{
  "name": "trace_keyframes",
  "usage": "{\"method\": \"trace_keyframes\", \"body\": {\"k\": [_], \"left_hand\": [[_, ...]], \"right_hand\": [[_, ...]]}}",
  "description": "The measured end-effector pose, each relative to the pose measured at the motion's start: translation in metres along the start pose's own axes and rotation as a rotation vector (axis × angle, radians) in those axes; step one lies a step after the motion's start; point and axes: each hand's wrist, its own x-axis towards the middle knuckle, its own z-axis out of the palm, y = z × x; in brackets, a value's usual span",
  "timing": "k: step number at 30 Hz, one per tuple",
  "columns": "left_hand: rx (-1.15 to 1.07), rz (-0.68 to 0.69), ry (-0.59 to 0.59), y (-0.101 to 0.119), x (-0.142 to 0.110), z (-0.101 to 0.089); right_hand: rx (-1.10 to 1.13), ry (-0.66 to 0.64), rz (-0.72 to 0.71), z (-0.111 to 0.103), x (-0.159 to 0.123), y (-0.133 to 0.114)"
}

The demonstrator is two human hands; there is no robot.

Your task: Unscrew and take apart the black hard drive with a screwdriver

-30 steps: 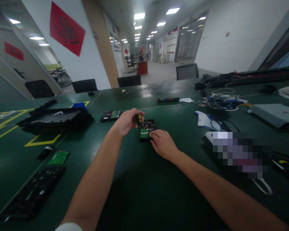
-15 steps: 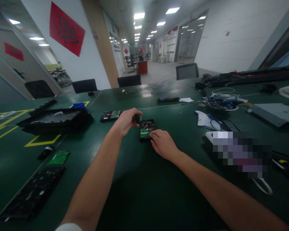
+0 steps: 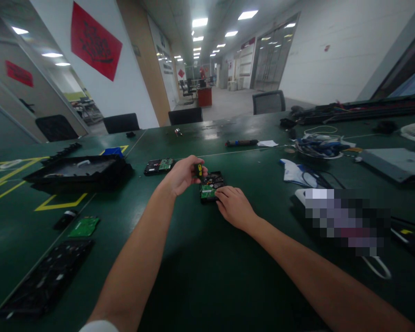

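Observation:
My left hand [image 3: 186, 175] has its fingers wrapped round the black and yellow handle of a screwdriver [image 3: 199, 170], upright over the far left part of a hard drive [image 3: 207, 190]. The screwdriver's tip is hidden. The drive lies on the table, its green circuit board facing up at the near end and dark metal at the far end. My right hand [image 3: 235, 206] grips the drive's near right edge, with fingertips on the board. A second hard drive [image 3: 159, 166] lies just beyond my left wrist.
On the left are a black tray [image 3: 79, 173], a loose green circuit board [image 3: 84, 227] and a black plastic panel [image 3: 50, 279]. To the right lie a blurred-out object [image 3: 342, 221], a bundle of cables [image 3: 320, 146] and a grey metal box [image 3: 396, 163]. Another screwdriver-like tool [image 3: 242, 143] lies farther back.
The screwdriver handle has turned in my left fingers: its yellow part was turned out of sight half a second ago and shows again now. My right hand and the drive have stayed put.

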Motion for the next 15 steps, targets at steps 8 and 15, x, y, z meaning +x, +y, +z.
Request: {"method": "trace_keyframes", "body": {"k": [8,15], "left_hand": [[0.188,0.208,0.07,-0.0031,0.0002,0.0009],[0.045,0.063,0.04,-0.0013,-0.0009,0.0038]], "right_hand": [[0.014,-0.002,0.005,-0.0016,0.0002,-0.0007],[0.012,0.006,0.007,-0.0006,-0.0002,-0.0001]]}}
